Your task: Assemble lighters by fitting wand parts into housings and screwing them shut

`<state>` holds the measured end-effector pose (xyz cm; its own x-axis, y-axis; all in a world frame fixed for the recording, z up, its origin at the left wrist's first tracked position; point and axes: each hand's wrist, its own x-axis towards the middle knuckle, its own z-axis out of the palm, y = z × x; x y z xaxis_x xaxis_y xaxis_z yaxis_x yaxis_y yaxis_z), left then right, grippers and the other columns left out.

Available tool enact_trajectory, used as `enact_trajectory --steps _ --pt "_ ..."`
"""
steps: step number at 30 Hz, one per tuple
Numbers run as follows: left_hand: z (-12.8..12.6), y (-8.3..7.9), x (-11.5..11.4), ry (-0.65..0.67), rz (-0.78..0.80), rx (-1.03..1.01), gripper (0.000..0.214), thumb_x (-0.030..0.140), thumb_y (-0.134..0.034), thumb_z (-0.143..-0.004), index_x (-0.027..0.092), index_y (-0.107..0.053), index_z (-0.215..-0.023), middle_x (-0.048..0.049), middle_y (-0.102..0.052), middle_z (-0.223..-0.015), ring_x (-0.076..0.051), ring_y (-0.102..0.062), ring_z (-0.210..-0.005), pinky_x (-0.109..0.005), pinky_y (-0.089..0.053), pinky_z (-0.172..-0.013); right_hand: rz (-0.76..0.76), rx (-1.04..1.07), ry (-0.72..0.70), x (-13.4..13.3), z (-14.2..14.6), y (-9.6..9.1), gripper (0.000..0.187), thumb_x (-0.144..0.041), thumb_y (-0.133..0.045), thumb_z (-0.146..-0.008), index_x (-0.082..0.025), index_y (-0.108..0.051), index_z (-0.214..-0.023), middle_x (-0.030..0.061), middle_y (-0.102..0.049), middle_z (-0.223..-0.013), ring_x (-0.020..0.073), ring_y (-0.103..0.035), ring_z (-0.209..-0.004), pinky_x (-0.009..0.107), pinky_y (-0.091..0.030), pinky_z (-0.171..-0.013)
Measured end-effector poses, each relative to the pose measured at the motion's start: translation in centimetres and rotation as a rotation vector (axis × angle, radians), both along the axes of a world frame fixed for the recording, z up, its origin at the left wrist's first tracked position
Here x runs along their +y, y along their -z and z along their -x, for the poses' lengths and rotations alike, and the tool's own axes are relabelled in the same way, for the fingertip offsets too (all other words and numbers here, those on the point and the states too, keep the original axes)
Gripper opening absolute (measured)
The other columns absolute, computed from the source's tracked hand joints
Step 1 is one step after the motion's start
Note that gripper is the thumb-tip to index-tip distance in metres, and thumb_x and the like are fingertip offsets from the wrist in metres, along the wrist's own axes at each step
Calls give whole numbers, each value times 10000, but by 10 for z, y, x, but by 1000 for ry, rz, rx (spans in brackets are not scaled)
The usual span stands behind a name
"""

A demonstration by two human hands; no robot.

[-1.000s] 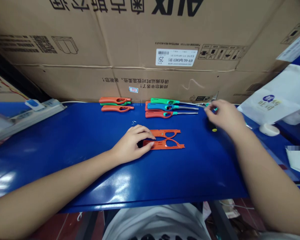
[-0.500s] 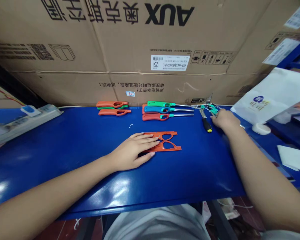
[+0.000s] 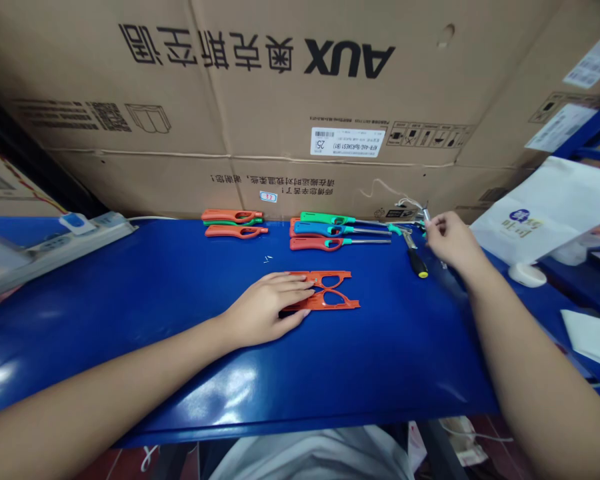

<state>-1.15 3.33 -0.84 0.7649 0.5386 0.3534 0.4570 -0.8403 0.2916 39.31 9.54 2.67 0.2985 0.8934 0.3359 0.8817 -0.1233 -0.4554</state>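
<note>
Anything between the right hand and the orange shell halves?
Yes: the black-handled tool lies on the direct line from the right hand. The left hand covers the left ends of the orange shell halves.

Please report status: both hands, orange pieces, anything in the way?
Left hand flat on orange half-shells, nothing else covering them. Right hand apparently pinching silvery part. Black-handled tool close by.

Behind the casing halves [image 3: 318, 301], we are seeing lighters [image 3: 313, 229]; leftward, a power strip [image 3: 50, 255]; rightward, a hand tool [image 3: 417, 263].
</note>
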Motion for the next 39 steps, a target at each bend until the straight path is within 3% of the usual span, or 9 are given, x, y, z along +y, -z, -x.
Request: enact_trajectory --steps 4,5,8,11,17,22,26,35,39 --pt "0 2 1 -1 7 -66 367 324 -626 -951 204 -674 -1294 -89 -675 -1363 -271 -622 -1293 -492 -480 -1119 19 161 -214 -12 31 -7 194 -450 -434 -970 -256 -440 -973 -16 -551 -691 171 -591 -579 296 -491 -579" --pt "0 2 1 -6 12 -94 368 316 -627 -953 209 -667 -1303 -89 -677 -1360 -267 -623 -1288 -488 -487 -1111 28 254 -345 -17 40 -9 228 -486 -459 -967 -259 -438 -968 -30 -516 -672 160 -544 -540 290 -466 -540" --pt "-2 3 1 -53 41 -203 372 304 -641 -953 213 -658 -1313 -93 -706 -1307 -258 -645 -1232 -466 -521 -1063 56 363 -633 -35 69 -16 322 -567 -518 -949 -250 -469 -971 -46 -467 -684 128 -446 -529 267 -398 -515" --pt "-5 4 1 -143 84 -320 321 319 -678 -936 192 -705 -1229 -103 -746 -1197 -251 -681 -1128 -434 -557 -993 104 369 -767 -51 96 -19 338 -564 -508 -968 -228 -508 -930 -36 -468 -709 116 -407 -568 259 -364 -535" --pt "-6 4 3 -162 114 -457 203 292 -703 -923 172 -752 -1080 -83 -778 -1010 -214 -698 -942 -373 -565 -875 203 330 -873 -71 122 -12 334 -505 -453 -1024 -214 -575 -915 -8 -536 -801 133 -470 -711 268 -396 -664" --pt "-5 1 2 -25 107 -432 115 239 -670 -948 193 -768 -987 -53 -791 -916 -184 -671 -846 -342 -550 -814 233 317 -889 -73 112 -4 295 -486 -505 -1003 -214 -591 -926 -1 -565 -812 140 -510 -723 264 -421 -662" --pt "-6 -1 0 -38 95 -429 116 240 -695 -932 182 -767 -1002 -58 -791 -901 -184 -663 -821 -327 -548 -770 240 301 -930 -70 103 -4 252 -453 -623 -942 -205 -597 -906 -4 -587 -773 130 -522 -676 256 -435 -633" --pt "-6 -1 1 -81 75 -446 176 195 -707 -899 199 -756 -1068 -55 -780 -968 -183 -677 -869 -326 -549 -812 241 252 -1013 -73 103 -8 210 -393 -651 -930 -194 -606 -880 0 -621 -769 120 -534 -664 243 -440 -623" --pt "-7 -8 -6 -61 67 -460 430 166 -702 -854 194 -647 -1280 -96 -727 -1188 -232 -662 -1077 -402 -513 -970 228 269 -1003 -79 107 -9 197 -385 -638 -944 -196 -614 -894 -7 -615 -754 114 -530 -646 235 -436 -609"
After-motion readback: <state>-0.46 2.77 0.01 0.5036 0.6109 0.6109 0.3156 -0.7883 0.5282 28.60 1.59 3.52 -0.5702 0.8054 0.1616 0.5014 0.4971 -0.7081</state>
